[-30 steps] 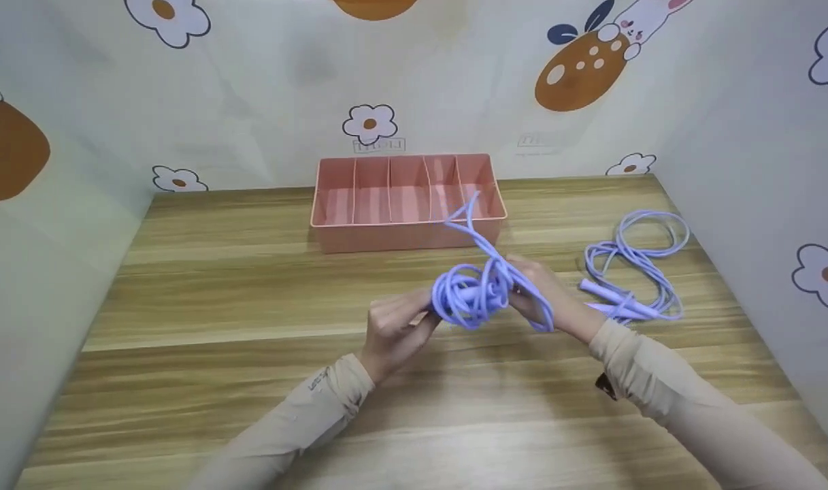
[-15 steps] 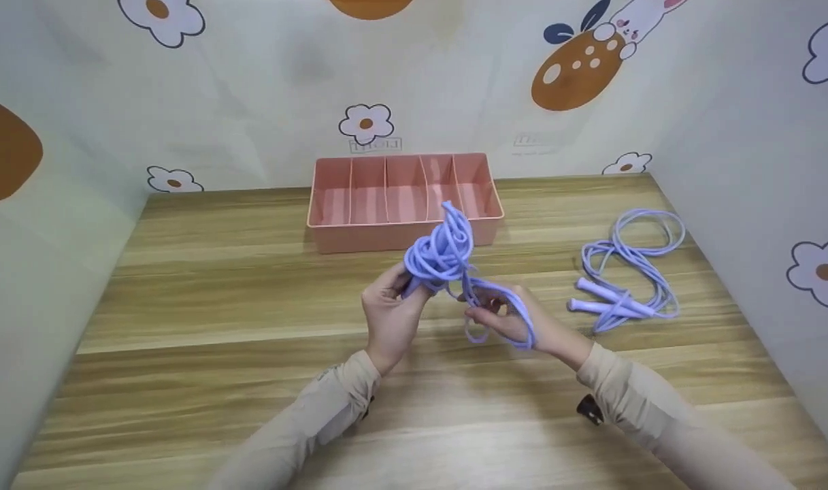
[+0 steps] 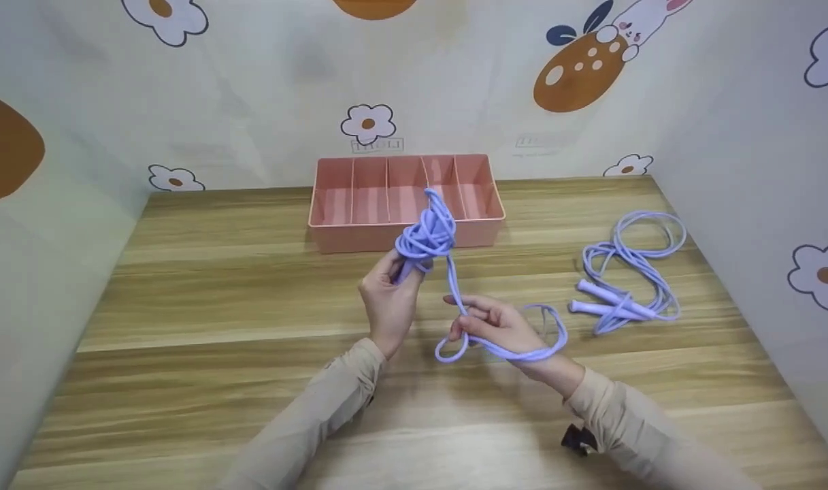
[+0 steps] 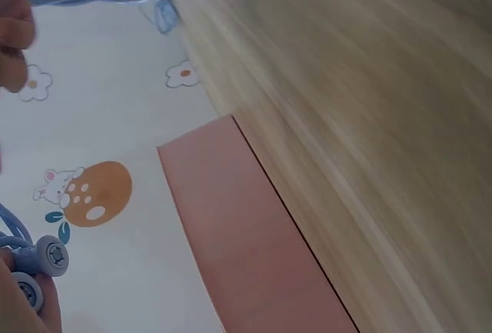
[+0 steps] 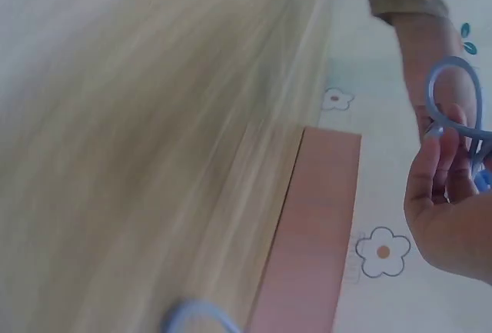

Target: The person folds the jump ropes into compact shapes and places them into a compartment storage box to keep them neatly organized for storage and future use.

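A light purple jump rope (image 3: 427,235) is bunched in a tangled wad above the table. My left hand (image 3: 390,299) grips it at its handles, whose two round ends (image 4: 52,256) show in the left wrist view. From the wad a doubled cord runs down to my right hand (image 3: 499,327), which pinches it between thumb and fingers. Past that pinch the cord makes a small loop below the fingertips and a wider loop over the wrist. In the right wrist view my right hand (image 5: 450,194) has a cord loop standing above its fingers.
Behind the hands stands a pink box (image 3: 407,238) with several compartments, against the patterned wall. A second purple jump rope (image 3: 631,265) lies loosely coiled on the wooden table (image 3: 216,381) at the right, its two handles side by side.
My left hand has turned upright and lifted the wad up and left, in front of the pink box. My right hand has drawn down and away, stretching the doubled cord between the hands.
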`<state>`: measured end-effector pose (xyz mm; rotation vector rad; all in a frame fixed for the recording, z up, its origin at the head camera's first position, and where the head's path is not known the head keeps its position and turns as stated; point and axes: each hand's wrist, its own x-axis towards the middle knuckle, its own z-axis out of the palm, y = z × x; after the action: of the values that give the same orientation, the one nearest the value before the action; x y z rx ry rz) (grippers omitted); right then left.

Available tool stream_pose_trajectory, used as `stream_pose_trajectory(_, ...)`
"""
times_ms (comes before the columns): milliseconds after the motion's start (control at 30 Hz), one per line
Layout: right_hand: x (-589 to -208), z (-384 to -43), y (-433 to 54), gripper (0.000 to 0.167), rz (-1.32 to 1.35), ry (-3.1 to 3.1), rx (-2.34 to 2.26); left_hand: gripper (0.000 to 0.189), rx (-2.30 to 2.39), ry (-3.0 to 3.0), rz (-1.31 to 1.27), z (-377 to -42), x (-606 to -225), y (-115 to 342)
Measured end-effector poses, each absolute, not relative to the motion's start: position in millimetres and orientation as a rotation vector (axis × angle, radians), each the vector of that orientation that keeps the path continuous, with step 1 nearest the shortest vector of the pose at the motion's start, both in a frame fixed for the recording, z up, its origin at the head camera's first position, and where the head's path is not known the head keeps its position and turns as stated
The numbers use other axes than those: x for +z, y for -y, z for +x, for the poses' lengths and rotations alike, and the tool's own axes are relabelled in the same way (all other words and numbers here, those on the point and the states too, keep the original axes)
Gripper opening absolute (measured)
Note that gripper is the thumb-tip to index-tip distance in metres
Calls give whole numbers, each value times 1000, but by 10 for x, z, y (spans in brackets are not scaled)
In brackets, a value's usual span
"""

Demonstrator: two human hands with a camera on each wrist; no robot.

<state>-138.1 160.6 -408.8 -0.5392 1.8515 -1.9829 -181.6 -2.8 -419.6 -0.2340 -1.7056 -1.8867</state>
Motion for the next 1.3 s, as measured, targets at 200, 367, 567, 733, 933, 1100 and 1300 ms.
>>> stream_pose_trajectory(200,-4038,-1267,-1549,31,-78,-1466,-2267,19,-1716,1722,-218,-1926,-4247,84)
stream_pose_trajectory(367,-4008,-1234,-1511,35,75,-1381,-2486,18,-1594,1742,-206,-1983,-4264,145)
stream_pose_trajectory(567,-4018,-1268,-1517,40,-23,-1362,-2623,18,-1498,1785,-183,-2009,-4290,187)
stream_pose_trajectory(733,-4061,-1267,-1515,31,-137,-1535,-2585,18,-1497,1823,-133,-2052,-4301,224)
stream_pose_trajectory(933,-4096,-1266,-1477,25,-267,-1840,-2516,16,-1351,1941,-98,-2073,-4307,244)
stream_pose_trajectory(1100,-4053,-1303,-1455,29,-348,-2136,-2447,15,-1179,2019,-131,-2091,-4317,254)
stream_pose_trajectory(1300,-3953,-1390,-1438,29,-458,-2314,-2423,16,-1045,2105,-185,-2080,-4297,254)
